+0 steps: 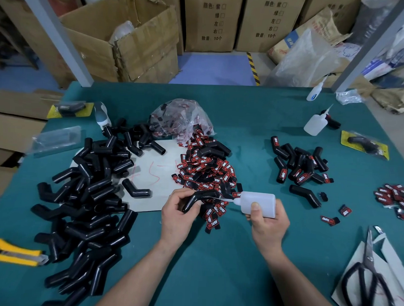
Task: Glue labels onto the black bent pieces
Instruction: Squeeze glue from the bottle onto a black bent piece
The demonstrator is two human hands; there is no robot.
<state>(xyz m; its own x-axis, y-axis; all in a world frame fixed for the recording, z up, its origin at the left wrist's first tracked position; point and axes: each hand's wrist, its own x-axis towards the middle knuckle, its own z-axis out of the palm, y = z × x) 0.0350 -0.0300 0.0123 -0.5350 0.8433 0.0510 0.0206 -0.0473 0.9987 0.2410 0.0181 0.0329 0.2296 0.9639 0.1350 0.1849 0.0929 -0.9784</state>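
Many black bent pieces (pixel 88 194) and labels (pixel 205 171) lie on the green table (pixel 244 122), boxes (pixel 211 21) behind. The left hand (pixel 176 215) holds one piece (pixel 195 198); the right hand (pixel 268 225) grips a glue bottle (pixel 259 201).

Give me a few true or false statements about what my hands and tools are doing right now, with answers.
1. The left hand holds a black bent piece. True.
2. The right hand is empty. False: it grips a glue bottle.
3. The bottle's nozzle points toward the held piece. True.
4. The yellow knife lies on the right side of the table. False: it lies near the left edge.
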